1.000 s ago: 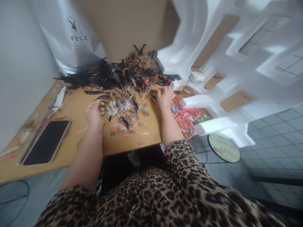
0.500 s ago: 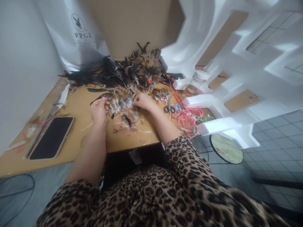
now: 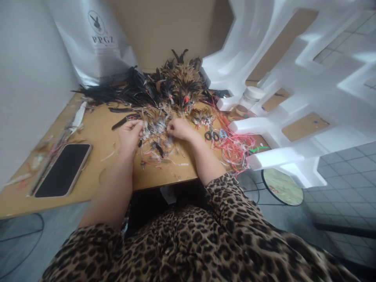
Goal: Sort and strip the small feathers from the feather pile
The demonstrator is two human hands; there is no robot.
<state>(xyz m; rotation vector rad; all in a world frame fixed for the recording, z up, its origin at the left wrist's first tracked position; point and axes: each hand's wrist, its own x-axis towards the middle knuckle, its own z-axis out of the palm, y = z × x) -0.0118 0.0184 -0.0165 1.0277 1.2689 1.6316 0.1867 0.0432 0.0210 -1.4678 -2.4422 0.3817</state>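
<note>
We see a row of grey-brown feathers lying on the desk, set back from the middle of its front edge. Our left hand is at the row's left end, fingers curled in with thumb and fingertips close together; we cannot tell whether they pinch a feather. Our right hand is at the right end, fingers folded; its grip, too, we cannot make out. Long black feathers are heaped toward the back edge. Near the right edge we record scissors beside tangled red strings; near the front-left corner, a phone.
</note>
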